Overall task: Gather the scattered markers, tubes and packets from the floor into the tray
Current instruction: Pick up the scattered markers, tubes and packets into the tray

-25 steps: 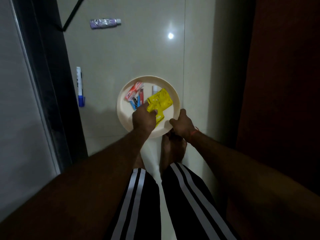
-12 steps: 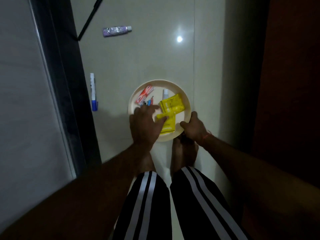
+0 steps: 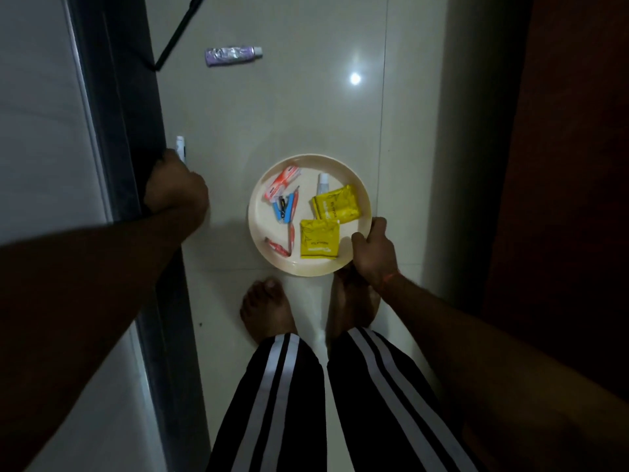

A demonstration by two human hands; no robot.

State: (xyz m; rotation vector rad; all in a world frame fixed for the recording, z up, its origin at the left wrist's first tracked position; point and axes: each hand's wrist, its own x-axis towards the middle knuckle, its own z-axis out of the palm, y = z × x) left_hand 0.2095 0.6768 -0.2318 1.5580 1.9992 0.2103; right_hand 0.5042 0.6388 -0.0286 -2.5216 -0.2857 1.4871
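Fingers [image 3: 369, 233] of your right hand [image 3: 372, 257] are curled over the near right rim of the tray [image 3: 308, 269], pinching it and holding it in place on the floor [image 3: 306, 107], just ahead of your bare feet. Inside the tray, nearest you, lies one yellow packet [image 3: 319, 239], flat and square, with a small red-and-white sachet [image 3: 278, 247] to its left; a second yellow packet [image 3: 336, 205] sits just beyond it, touching a white tube [image 3: 323, 184] toward the far rim. Left of those are a blue clip-like piece [image 3: 283, 209], whose kind is hard to tell, and an orange-and-white tube or packet [image 3: 281, 184] by the far left rim. So a good share of the gathering looks done. Well left of the tray, your left hand [image 3: 177, 187] is down over the white marker [image 3: 180, 148] by the dark door frame [image 3: 115, 107]; only the marker's far end shows past your knuckles, and you cannot tell from here whether those fingers have closed on it or are merely over it. Far beyond the tray, a lilac tube [image 3: 233, 55] with a white cap lies crosswise on the floor, crinkled and partly squeezed, and near it is a thin dark rod [image 3: 177, 34], slanted by the frame. By my reckoning the marker and the lilac tube remain to be brought in.
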